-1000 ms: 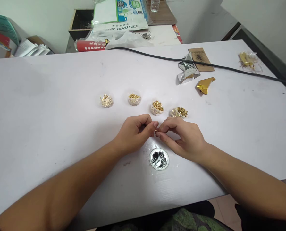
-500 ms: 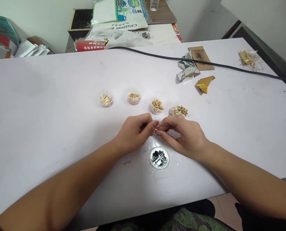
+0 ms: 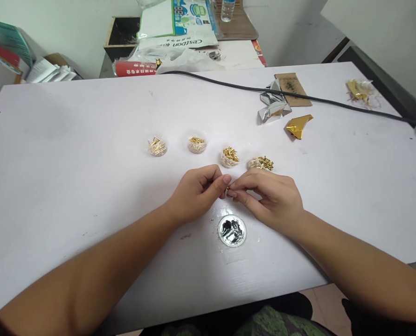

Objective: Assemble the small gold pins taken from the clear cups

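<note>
My left hand (image 3: 197, 191) and my right hand (image 3: 269, 198) meet fingertip to fingertip just above the white table (image 3: 71, 154). Both are closed in a pinch on a tiny gold pin (image 3: 228, 189) held between them. Right below the hands lies a small round silver dish (image 3: 232, 230) with dark shiny bits in it. Beyond the hands stand several small clear cups of gold pins: one at the left (image 3: 156, 146), a second (image 3: 197, 143), a third (image 3: 229, 156) and a heap at the right (image 3: 261, 163) close to my right knuckles.
A black cable (image 3: 299, 95) runs across the far right of the table. Crumpled silver foil (image 3: 273, 105), a gold foil scrap (image 3: 298, 126), a brown packet (image 3: 292, 86) and a clear bag of gold parts (image 3: 360, 89) lie at the back right. Bags and boxes (image 3: 176, 32) crowd the space behind.
Both hands keep their pinch on the pin; the right fingers have shifted slightly. The view has dipped a little.
</note>
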The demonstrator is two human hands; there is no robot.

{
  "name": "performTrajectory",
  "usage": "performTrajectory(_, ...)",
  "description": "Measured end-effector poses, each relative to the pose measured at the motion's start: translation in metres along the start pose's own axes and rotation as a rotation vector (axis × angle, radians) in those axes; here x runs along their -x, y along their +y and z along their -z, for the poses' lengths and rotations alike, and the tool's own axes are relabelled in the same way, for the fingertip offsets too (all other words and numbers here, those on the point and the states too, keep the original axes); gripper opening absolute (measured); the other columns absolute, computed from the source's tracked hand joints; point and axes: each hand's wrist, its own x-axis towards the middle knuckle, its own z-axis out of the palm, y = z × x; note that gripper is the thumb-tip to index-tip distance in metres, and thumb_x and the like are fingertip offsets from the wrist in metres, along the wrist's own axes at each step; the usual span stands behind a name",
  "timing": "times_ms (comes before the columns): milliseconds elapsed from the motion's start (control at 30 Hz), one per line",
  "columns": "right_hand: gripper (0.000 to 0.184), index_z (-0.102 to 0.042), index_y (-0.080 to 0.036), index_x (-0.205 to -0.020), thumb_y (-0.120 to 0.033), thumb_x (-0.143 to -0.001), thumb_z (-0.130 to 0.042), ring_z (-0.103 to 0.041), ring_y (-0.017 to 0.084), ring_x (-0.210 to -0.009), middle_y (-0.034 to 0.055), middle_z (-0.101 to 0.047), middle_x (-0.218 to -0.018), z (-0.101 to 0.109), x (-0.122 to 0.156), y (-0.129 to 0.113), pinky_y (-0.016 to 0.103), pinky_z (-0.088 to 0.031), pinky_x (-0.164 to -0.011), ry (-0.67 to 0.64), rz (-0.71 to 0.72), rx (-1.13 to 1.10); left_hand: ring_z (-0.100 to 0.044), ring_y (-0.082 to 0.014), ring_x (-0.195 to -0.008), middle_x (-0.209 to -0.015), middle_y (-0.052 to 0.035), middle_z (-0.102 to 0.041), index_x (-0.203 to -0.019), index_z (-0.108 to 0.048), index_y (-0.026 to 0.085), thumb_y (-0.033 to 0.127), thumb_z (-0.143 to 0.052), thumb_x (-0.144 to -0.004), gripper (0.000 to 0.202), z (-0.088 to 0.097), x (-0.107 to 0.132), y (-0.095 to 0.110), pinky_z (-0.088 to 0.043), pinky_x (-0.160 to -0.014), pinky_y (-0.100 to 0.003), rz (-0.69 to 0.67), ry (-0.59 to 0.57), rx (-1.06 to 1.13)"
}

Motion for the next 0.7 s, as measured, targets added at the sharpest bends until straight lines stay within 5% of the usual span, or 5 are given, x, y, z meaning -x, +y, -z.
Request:
performTrajectory(367, 0.011, -0.069, -0.020, -0.090, -0.012, -0.089, -0.064, -0.071, 0.013, -0.070, 0.0027, -0.073, -0.083, -0.0061, -0.0003, -0.0055, 0.026, -0.062, -0.061, 0.047, -0.362, -0.379, -0.063, -0.0135, -0.067, -0.067, -0.0014, -0.064, -0.069, -0.053, 0.016, 0.051, -0.055, -0.092, 0.042, -0.0022, -0.0004, -0.0004, -0.050, -0.067, -0.028, -0.004, 0.037, 0.254)
performTrajectory(700, 0.007, -0.063, -0.020, -0.095, -0.019, -0.089, -0.067, -0.071, 0.014, -0.069, 0.0023, -0.071, -0.076, -0.0077, -0.0016, -0.0093, 0.029, -0.063, -0.063, 0.114, -0.490, -0.500, -0.065, -0.0140, -0.074, -0.074, -0.0017, -0.067, -0.080, -0.055, 0.017, 0.044, -0.053, -0.096, 0.032, -0.0045, 0.0007, -0.0024, -0.052, -0.075, -0.029, -0.040, 0.051, 0.168)
